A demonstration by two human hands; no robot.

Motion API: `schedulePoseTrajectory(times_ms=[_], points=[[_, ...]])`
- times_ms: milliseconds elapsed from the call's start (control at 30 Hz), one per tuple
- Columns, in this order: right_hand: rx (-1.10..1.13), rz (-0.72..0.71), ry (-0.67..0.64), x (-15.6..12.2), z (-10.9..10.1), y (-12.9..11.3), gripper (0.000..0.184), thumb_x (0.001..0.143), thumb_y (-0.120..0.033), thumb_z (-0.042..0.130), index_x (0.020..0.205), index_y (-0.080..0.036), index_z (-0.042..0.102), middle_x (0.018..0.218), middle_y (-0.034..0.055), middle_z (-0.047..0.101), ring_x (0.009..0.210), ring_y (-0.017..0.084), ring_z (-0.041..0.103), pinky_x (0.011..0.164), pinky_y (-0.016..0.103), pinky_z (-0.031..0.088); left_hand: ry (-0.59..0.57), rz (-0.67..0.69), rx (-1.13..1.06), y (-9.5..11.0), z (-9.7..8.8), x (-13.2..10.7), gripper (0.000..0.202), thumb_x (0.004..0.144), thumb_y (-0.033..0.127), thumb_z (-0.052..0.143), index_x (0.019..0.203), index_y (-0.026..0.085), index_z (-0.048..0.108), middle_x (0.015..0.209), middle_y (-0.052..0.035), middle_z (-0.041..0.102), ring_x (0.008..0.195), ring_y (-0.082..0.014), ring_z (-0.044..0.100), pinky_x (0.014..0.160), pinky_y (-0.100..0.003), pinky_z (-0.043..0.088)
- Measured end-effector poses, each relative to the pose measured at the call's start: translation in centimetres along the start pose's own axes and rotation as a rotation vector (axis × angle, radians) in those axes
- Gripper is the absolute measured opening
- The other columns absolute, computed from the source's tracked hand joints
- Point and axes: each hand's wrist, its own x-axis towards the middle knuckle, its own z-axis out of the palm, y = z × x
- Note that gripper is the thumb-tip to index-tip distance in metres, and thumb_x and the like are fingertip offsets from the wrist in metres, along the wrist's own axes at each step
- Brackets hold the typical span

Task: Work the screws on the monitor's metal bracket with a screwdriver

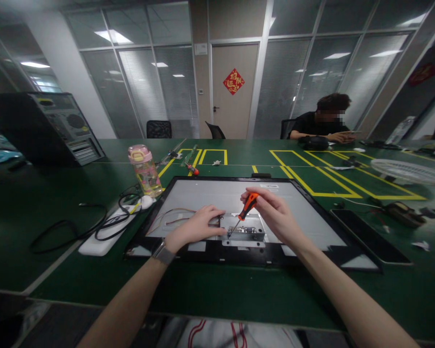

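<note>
A flat display panel (188, 193) with a pale grey back and black frame lies in front of me on the table. On its middle sits a silver metal bracket (260, 223) with a narrow inner slot. My right hand (275, 212) is closed around the orange and black handle of a screwdriver (248, 207); its shaft slants down left, the tip at the bracket's lower left part. From the left, my left hand (195, 226) grips the bracket's left end, thumb below and fingers above. Thin wires (170, 217) run across the panel beside that hand.
Left of the panel are a white power strip (101, 237), black cables (68, 241) and a pink bottle (145, 171). Farther left stands a computer case (50, 128). A black phone-like slab (369, 237) lies at right. Across the table (239, 295) sits a person (322, 121).
</note>
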Motion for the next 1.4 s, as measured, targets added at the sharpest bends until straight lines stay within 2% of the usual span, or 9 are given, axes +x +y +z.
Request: schedulePoseTrajectory(times_ms=[200, 400, 533, 667, 833, 1000, 1067, 1233, 1400], points=[[-0.057, -0.042, 0.055, 0.0, -0.2, 0.8, 0.015, 0.079, -0.034, 0.067, 0.093, -0.030, 0.071, 0.097, 0.0014, 0.067, 0.091, 0.018, 0.062, 0.087, 0.039, 0.048, -0.002, 0.005, 0.008, -0.1, 0.0, 0.0, 0.056, 0.081, 0.047, 0.062, 0.129, 0.023, 0.050, 0.112, -0.0067, 0.054, 0.102, -0.0226, 0.053, 0.091, -0.031, 0.040], [-0.129, -0.043, -0.055, -0.1, -0.2, -0.2, 0.029, 0.088, -0.034, 0.055, 0.115, -0.030, 0.062, 0.105, 0.0051, 0.068, 0.101, 0.021, 0.062, 0.093, 0.044, 0.045, -0.004, 0.007, 0.008, -0.3, 0.1, 0.0, 0.058, 0.080, 0.049, 0.062, 0.130, 0.023, 0.049, 0.114, -0.0069, 0.053, 0.105, -0.0229, 0.052, 0.093, -0.031, 0.039], [-0.243, -0.092, -0.015, -0.1, 0.1, -0.8, 0.024, 0.088, -0.034, 0.055, 0.109, -0.030, 0.066, 0.110, 0.0048, 0.065, 0.104, 0.021, 0.059, 0.094, 0.042, 0.045, -0.002, 0.011, 0.013, -0.1, 0.0, 0.0, 0.056, 0.081, 0.049, 0.061, 0.129, 0.024, 0.050, 0.114, -0.0065, 0.053, 0.105, -0.0227, 0.052, 0.094, -0.031, 0.038], [-0.153, -0.021, -0.019, -0.2, -0.3, -0.6, 0.019, 0.082, -0.033, 0.063, 0.099, -0.030, 0.070, 0.102, 0.0036, 0.065, 0.093, 0.019, 0.062, 0.085, 0.039, 0.050, -0.007, 0.007, 0.008, -0.2, 0.0, 0.0, 0.057, 0.081, 0.050, 0.061, 0.130, 0.023, 0.049, 0.114, -0.0067, 0.052, 0.105, -0.0229, 0.052, 0.093, -0.031, 0.039], [0.006, 0.044, -0.073, -0.1, -0.2, -0.2, 0.028, 0.086, -0.035, 0.058, 0.113, -0.030, 0.063, 0.103, 0.0045, 0.069, 0.103, 0.020, 0.061, 0.095, 0.042, 0.043, -0.002, 0.017, 0.016, -0.4, 0.1, 0.1, 0.058, 0.081, 0.049, 0.062, 0.131, 0.023, 0.049, 0.114, -0.0073, 0.052, 0.106, -0.0236, 0.051, 0.094, -0.032, 0.039], [0.042, -0.007, -0.032, 0.0, 0.0, -0.1, 0.010, 0.079, -0.035, 0.066, 0.086, -0.028, 0.070, 0.096, 0.0012, 0.063, 0.090, 0.017, 0.060, 0.085, 0.035, 0.047, 0.000, 0.016, 0.017, -0.2, 0.1, 0.0, 0.057, 0.080, 0.048, 0.062, 0.130, 0.022, 0.050, 0.114, -0.0073, 0.053, 0.106, -0.0236, 0.051, 0.094, -0.032, 0.038], [0.032, 0.002, -0.042, 0.1, -0.1, -0.3, 0.009, 0.076, -0.035, 0.069, 0.082, -0.027, 0.070, 0.091, 0.0006, 0.062, 0.084, 0.016, 0.060, 0.082, 0.034, 0.048, -0.004, 0.013, 0.012, -0.2, 0.0, 0.0, 0.056, 0.081, 0.047, 0.062, 0.129, 0.021, 0.051, 0.113, -0.0071, 0.053, 0.106, -0.0232, 0.052, 0.094, -0.031, 0.039], [0.044, 0.052, -0.077, 0.1, -0.3, -0.8, 0.020, 0.081, -0.037, 0.064, 0.098, -0.028, 0.066, 0.093, 0.0032, 0.066, 0.089, 0.018, 0.061, 0.085, 0.038, 0.047, -0.005, 0.010, 0.002, -0.2, 0.0, -0.1, 0.058, 0.080, 0.050, 0.061, 0.130, 0.023, 0.049, 0.114, -0.0066, 0.053, 0.105, -0.0230, 0.052, 0.093, -0.031, 0.039], [0.023, 0.038, -0.070, 0.1, -0.1, -0.7, 0.019, 0.083, -0.038, 0.060, 0.097, -0.027, 0.067, 0.103, 0.0046, 0.064, 0.099, 0.020, 0.058, 0.091, 0.039, 0.045, -0.005, 0.014, 0.013, -0.3, 0.1, -0.1, 0.058, 0.081, 0.052, 0.059, 0.131, 0.024, 0.048, 0.117, -0.0066, 0.051, 0.109, -0.0235, 0.050, 0.096, -0.031, 0.037]])
